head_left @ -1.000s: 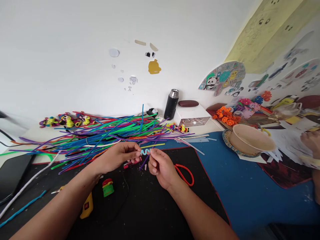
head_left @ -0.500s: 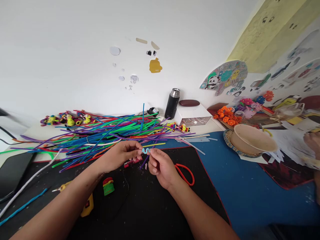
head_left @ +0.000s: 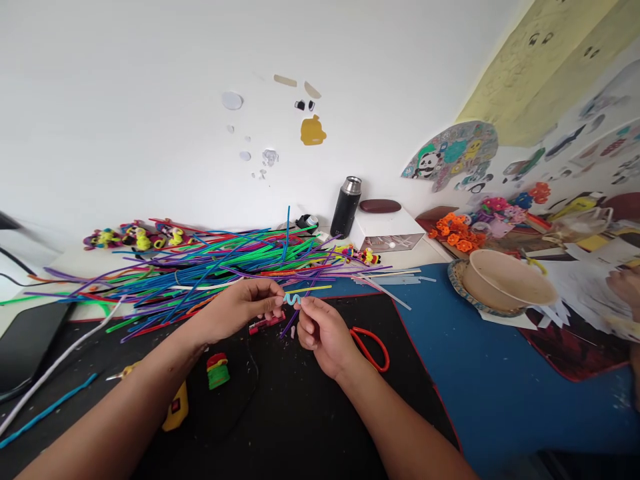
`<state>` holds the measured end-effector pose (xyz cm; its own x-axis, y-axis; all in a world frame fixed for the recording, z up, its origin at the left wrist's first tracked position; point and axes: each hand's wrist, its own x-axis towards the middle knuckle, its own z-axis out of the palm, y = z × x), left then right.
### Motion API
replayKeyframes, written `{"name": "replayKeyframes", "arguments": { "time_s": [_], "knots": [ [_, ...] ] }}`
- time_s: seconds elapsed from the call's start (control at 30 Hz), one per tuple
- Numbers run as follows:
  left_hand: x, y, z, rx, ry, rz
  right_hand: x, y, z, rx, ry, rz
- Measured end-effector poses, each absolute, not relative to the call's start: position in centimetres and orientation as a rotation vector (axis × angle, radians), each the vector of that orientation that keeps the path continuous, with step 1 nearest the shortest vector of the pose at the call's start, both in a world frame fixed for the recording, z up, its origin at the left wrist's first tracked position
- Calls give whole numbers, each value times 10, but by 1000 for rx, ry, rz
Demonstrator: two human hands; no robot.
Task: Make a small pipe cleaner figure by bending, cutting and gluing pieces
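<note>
A short light-blue pipe cleaner (head_left: 293, 299), bent into a wavy zigzag, spans the gap between my two hands. My left hand (head_left: 253, 303) pinches its left end between thumb and fingertips. At its right end, my right hand (head_left: 324, 333) grips it with thumb and forefinger, the other fingers curled in. Both hands hover over the black mat (head_left: 290, 413). Below and left of them lies a small green, red and yellow pipe-cleaner piece (head_left: 217, 371). Red-handled scissors (head_left: 371, 350) lie just right of my right hand, partly hidden by it.
Loose coloured pipe cleaners (head_left: 200, 273) heap along the back. A yellow glue gun (head_left: 176, 408) lies under my left forearm. Behind stand a black thermos (head_left: 346, 208) and a white box (head_left: 387, 223). A bowl (head_left: 510, 280) sits right, near another person's hand (head_left: 627, 287).
The view has shifted very slightly. Both hands keep their grip on the light-blue pipe cleaner, which sits a touch higher on its left side.
</note>
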<state>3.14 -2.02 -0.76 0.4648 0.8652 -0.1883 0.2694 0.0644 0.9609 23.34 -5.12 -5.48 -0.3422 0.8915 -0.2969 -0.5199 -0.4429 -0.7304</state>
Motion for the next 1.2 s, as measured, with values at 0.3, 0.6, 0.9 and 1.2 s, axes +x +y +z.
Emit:
{"name": "replayKeyframes", "arguments": {
  "time_s": [0.3,0.6,0.9,1.2],
  "knots": [
    [23,-24,3,1611,1077,582,232,-55,-53,-865,-739,1889],
    [15,-47,-1,1739,1300,706,229,-58,-55,-868,-748,1921],
    [20,-64,3,2364,1264,757,227,-61,-54,-905,-864,1916],
    [15,-73,-5,2395,1235,777,226,-65,-57,-943,-994,1926]
  ]
}}
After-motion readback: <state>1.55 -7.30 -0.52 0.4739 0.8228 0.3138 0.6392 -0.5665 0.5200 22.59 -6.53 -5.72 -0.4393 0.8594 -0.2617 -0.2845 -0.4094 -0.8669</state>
